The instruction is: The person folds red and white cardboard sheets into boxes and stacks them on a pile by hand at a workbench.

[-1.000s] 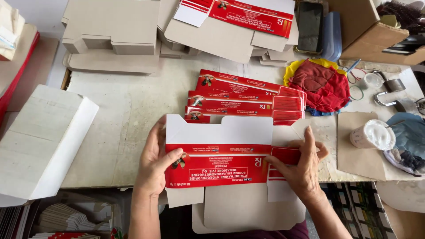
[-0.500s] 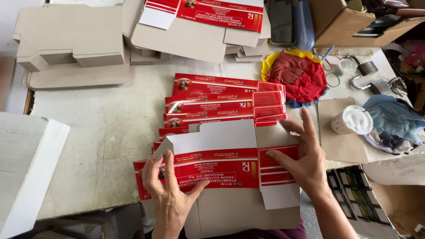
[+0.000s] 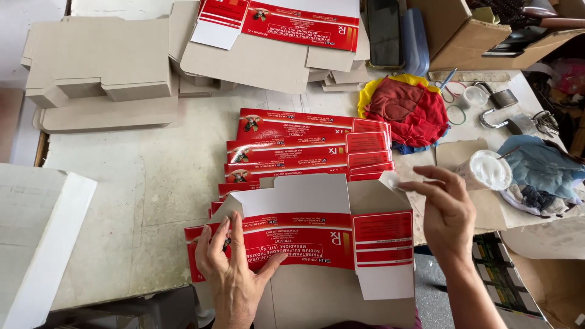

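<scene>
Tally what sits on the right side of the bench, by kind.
Padlock: 1
Rubber band: 1
Red cloth: 1
White-topped glue pot: 1
Bluish rag heap: 1
Brown carton: 1
Total: 6

Worn pale worktable (image 3: pixel 122 201), evenly lit, perhaps daylight

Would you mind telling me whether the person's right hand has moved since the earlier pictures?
Yes. The right hand has lifted off the red flat carton and shifted right, toward the white tub, fingertips pinched at the carton's upper right corner.
</scene>
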